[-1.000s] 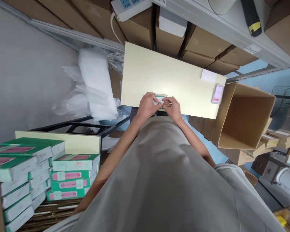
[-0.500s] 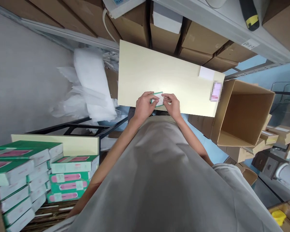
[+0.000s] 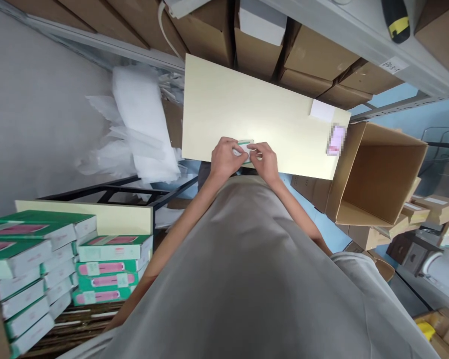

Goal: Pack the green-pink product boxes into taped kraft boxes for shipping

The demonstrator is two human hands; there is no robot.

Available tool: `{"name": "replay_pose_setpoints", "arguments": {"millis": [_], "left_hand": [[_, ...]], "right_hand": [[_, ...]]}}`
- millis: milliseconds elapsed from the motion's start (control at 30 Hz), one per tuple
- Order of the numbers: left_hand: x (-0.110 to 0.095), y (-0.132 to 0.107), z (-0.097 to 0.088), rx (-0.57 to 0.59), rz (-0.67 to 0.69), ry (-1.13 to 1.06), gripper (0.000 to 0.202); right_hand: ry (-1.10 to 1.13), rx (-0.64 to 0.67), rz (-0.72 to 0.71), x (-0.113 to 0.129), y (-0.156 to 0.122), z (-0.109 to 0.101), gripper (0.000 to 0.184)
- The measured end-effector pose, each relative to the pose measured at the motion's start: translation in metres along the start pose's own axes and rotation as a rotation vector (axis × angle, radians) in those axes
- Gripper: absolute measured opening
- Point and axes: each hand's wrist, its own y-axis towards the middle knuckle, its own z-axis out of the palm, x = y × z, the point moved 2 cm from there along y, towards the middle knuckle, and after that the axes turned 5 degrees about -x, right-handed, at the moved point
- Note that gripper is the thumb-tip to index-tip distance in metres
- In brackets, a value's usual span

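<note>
At the front edge of the cream board (image 3: 217,99), both hands are around a small green-and-white box (image 3: 244,143). Its white face shows between the fingers, with a thin green edge along the far side. My left hand (image 3: 226,157) grips it from the left, thumb and fingers drawn together on the white face. From the right, my right hand (image 3: 264,160) pinches at the same face with bent fingers. The fingers cover much of the box, so its full shape is hidden.
A white paper (image 3: 322,110) and a pixelated pinkish item (image 3: 336,139) lie at the board's right end. Beside it stands an open carton (image 3: 377,179). Green boxes (image 3: 108,249) are stacked lower left, plastic wrap (image 3: 144,119) lies left, and shelved cartons (image 3: 262,57) line the back.
My left thumb has moved slightly right across the box's white face, and the two hands are a little closer together. The whole view has shifted slightly.
</note>
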Motion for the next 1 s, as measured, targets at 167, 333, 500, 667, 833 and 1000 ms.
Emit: {"name": "replay_pose_setpoints", "arguments": {"millis": [167, 333, 500, 667, 833, 1000], "left_hand": [[0.002, 0.003, 0.001, 0.027, 0.057, -0.017, 0.008], [0.013, 0.002, 0.003, -0.029, 0.093, -0.139, 0.024], [0.023, 0.004, 0.007, 0.012, 0.062, -0.269, 0.036], [0.015, 0.002, 0.004, 0.012, 0.052, -0.264, 0.033], [0.005, 0.002, -0.005, 0.057, 0.08, -0.224, 0.037], [0.006, 0.0, -0.009, 0.056, 0.089, -0.244, 0.042]], "right_hand": [[-0.006, -0.005, -0.017, -0.003, 0.0, 0.002, 0.034], [0.062, -0.01, -0.034, -0.01, 0.002, -0.002, 0.039], [0.118, -0.015, -0.009, -0.017, 0.002, -0.006, 0.041], [0.031, 0.017, -0.015, -0.015, 0.003, -0.01, 0.045], [-0.06, 0.05, 0.014, -0.006, 0.003, -0.018, 0.052], [-0.115, 0.07, -0.03, -0.005, 0.003, -0.021, 0.05]]}}
